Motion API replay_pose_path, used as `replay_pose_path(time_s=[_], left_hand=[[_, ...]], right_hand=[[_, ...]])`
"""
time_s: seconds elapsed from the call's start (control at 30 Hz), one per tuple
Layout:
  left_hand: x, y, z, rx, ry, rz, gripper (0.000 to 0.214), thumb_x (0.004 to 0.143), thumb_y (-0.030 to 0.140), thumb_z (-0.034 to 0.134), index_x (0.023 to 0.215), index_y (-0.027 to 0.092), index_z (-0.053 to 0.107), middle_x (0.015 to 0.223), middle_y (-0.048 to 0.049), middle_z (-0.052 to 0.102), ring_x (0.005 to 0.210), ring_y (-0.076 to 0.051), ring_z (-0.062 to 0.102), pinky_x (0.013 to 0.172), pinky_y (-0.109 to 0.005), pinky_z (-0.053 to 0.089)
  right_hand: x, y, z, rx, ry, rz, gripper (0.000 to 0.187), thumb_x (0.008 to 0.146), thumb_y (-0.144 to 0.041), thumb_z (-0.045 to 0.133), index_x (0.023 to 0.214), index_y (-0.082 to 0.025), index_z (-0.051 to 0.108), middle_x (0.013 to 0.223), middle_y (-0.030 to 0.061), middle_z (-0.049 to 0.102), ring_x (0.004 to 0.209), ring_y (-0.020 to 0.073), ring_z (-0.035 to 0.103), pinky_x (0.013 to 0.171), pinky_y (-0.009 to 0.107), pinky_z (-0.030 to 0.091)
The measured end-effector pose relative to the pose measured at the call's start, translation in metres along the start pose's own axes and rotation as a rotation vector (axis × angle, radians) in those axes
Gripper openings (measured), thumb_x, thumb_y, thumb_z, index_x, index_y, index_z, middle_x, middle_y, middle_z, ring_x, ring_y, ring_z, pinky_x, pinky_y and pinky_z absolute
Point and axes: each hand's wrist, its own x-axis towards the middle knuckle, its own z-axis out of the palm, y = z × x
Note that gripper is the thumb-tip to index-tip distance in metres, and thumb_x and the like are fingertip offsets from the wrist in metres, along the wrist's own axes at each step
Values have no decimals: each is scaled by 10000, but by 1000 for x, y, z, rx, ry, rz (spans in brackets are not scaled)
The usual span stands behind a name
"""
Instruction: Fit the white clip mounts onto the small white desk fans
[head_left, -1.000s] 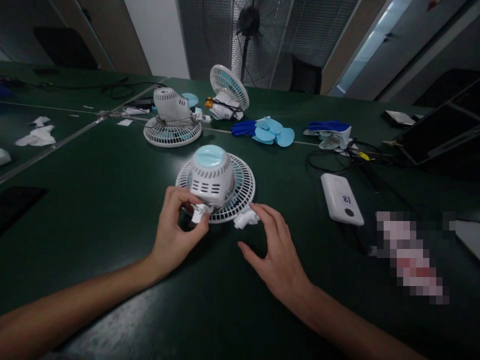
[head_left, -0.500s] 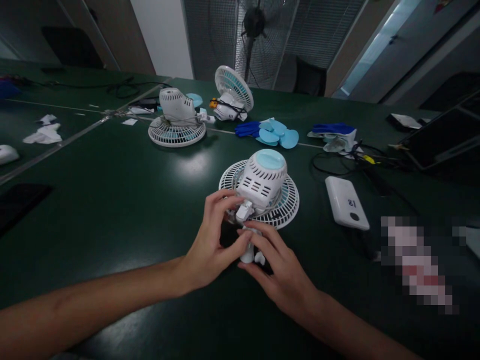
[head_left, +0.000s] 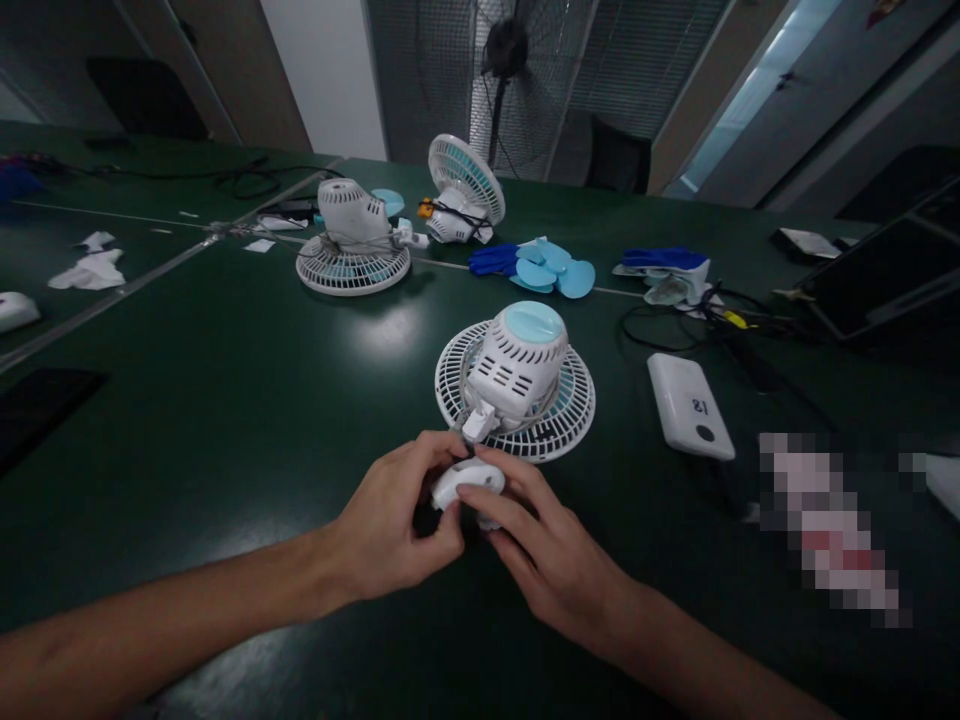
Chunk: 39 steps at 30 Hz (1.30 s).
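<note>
Your left hand had just come away from the white clip on the desk fan — now it and your right hand, fingers half curled, pinched a rounded white plastic piece just before the fan, so you could likely work on it two-handed.

The fan and the small curved part look smooth plastic, the tabletop glossy.
</note>
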Motion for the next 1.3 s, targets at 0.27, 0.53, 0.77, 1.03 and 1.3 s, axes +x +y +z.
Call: replay_pose_path(time_s=[0.27,0.53,0.77,1.03,1.3], left_hand=[[4,-13,-12,126,375,248,274,836,243,646,1094,182,579,717,18,621,476,-97,525,436,-213,404],[12,-15,-15,112,404,495,335,817,214,718,1128,191,597,705,6,636,527,-128,571,515,-250,509],[13,-18,-11,205,263,564,365,839,144,696,1192,216,632,780,6,607,617,-128,586,570,-256,539],[5,-14,-11,241,360,567,430,774,41,595,1142,229,715,939,-31,472,815,-148,619,689,-258,635],[9,-15,-17,253,218,675,425,838,66,524,1207,176,704,1058,-76,525,890,-192,618,729,-332,611]], right_hand=[[0,3,1,14,218,61,416,985,-98,609,1367,-261,578,1287,69,678,1205,209,671,1046,368,591],[3,2,-1,28,210,45,259,998,-110,599,1216,-237,658,1224,69,707,1133,192,702,964,343,616],[8,2,-1,89,115,113,351,971,-37,525,1209,-251,669,1307,83,653,1246,218,645,1067,407,575],[5,4,-1,48,63,82,441,952,-1,474,1269,-245,659,1324,87,632,1258,217,635,1062,378,581],[3,5,2,50,56,65,474,939,12,470,1306,-243,629,1334,94,618,1258,220,624,1060,407,578]])
